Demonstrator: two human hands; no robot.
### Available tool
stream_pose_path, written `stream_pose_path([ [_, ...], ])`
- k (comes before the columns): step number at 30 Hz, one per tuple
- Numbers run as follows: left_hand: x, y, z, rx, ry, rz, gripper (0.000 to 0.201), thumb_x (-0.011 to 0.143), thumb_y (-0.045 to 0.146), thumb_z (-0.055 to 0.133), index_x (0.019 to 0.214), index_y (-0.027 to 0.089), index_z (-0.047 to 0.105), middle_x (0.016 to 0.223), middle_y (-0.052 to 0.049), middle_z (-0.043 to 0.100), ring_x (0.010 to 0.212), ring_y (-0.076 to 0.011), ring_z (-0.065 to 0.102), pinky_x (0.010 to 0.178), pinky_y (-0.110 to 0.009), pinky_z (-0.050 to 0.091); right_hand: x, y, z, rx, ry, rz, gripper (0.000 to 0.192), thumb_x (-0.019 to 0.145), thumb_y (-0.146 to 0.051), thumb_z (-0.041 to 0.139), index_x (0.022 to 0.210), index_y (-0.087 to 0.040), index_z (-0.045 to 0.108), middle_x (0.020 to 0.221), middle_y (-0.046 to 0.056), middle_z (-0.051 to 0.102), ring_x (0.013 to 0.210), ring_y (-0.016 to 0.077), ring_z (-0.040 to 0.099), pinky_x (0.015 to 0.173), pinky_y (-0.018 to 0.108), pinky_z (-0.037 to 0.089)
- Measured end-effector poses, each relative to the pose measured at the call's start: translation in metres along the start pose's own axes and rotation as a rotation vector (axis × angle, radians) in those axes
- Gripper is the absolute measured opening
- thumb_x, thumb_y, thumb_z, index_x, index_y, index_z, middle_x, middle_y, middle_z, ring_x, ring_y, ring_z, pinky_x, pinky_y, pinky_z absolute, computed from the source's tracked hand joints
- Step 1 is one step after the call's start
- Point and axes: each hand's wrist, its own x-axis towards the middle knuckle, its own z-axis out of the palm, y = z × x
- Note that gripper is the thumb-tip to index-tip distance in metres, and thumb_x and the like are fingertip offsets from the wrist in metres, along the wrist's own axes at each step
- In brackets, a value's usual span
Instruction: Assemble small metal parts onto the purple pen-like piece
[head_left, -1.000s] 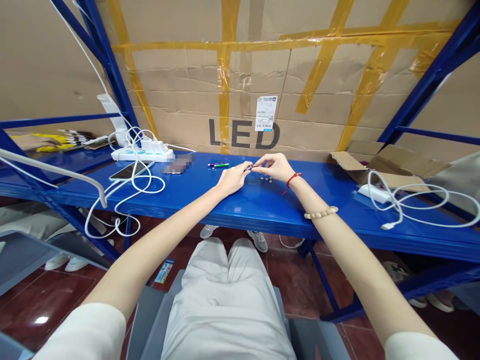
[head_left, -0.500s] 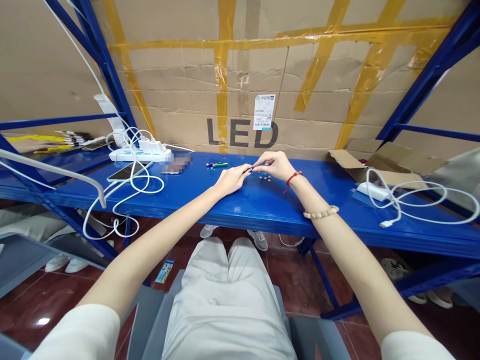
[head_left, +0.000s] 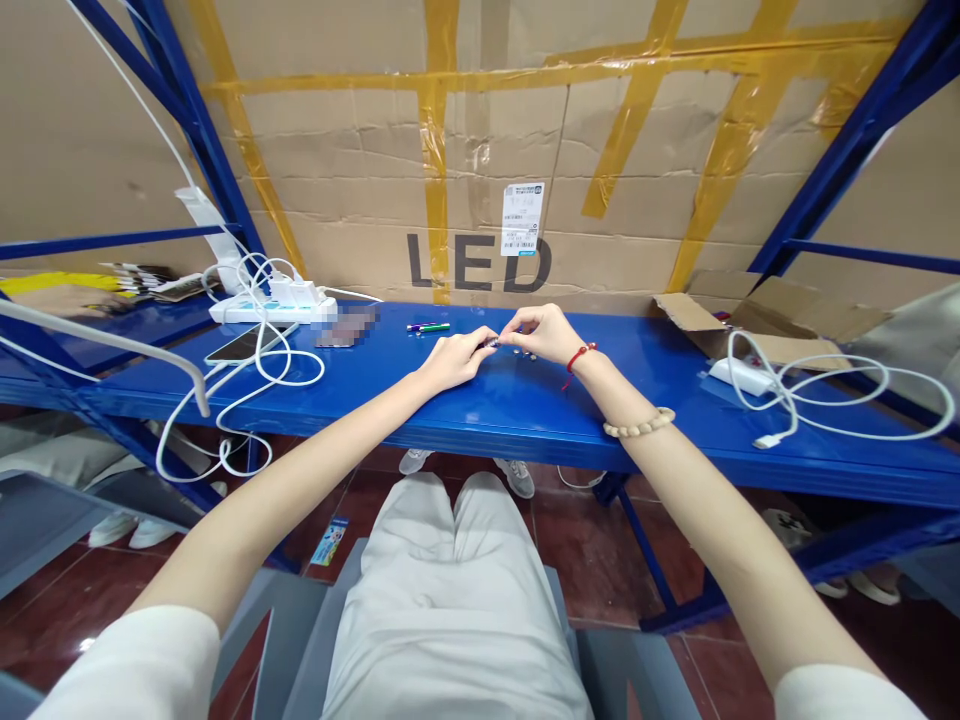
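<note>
My left hand and my right hand meet over the blue shelf, fingertips pinched together on a small dark part held between them. What the part is cannot be told at this size. A few more small dark parts lie on the shelf just under my right hand. My right wrist wears a red cord, and a bead bracelet sits further up the forearm. Two thin pens, one purple and one green, lie left of my hands.
A white power strip with chargers, a phone and looping white cables lie at the left. At the right sit an open cardboard box and a white charger with cable. A taped cardboard sheet marked LED stands behind.
Both hands stay pinched together at the same spot on the shelf. The view has tilted slightly, so everything sits a little lower and to the left.
</note>
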Motion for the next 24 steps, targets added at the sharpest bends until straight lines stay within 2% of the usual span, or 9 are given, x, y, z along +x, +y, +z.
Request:
stream_pose_path([
  [5,-0.0013,0.0008,0.0008,0.006,0.036,-0.015,0.017,0.089,0.029,0.042,0.100,0.021,0.052,0.088,0.001,0.066,0.081,-0.0178,0.063,0.057,-0.022,0.035,0.0000,-0.0034,0.0028,0.046,-0.042,0.091,0.039,0.064,-0.049,0.068,0.071,-0.011,0.070,0.051,0.003,0.057,0.044,0.0096,0.049,0.045,0.021,0.036],
  [15,-0.0023,0.0035,0.0016,0.019,0.070,0.024,0.009,0.086,0.025,0.048,0.092,0.019,0.052,0.094,-0.001,0.067,0.083,-0.0184,0.064,0.058,-0.021,0.037,0.0005,0.0037,-0.0033,0.139,-0.188,0.218,0.048,0.055,-0.056,0.071,0.067,-0.009,0.069,0.049,0.002,0.054,0.044,0.0079,0.044,0.041,0.020,0.037],
  [24,-0.0025,0.0024,0.0027,0.033,0.095,0.040,0.009,0.087,0.028,0.049,0.089,0.019,0.051,0.091,0.000,0.067,0.081,-0.0180,0.064,0.056,-0.021,0.037,-0.0014,-0.0009,-0.0047,0.128,-0.158,0.203,0.046,0.056,-0.055,0.071,0.065,-0.010,0.069,0.049,0.002,0.054,0.044,0.0076,0.044,0.043,0.021,0.036],
])
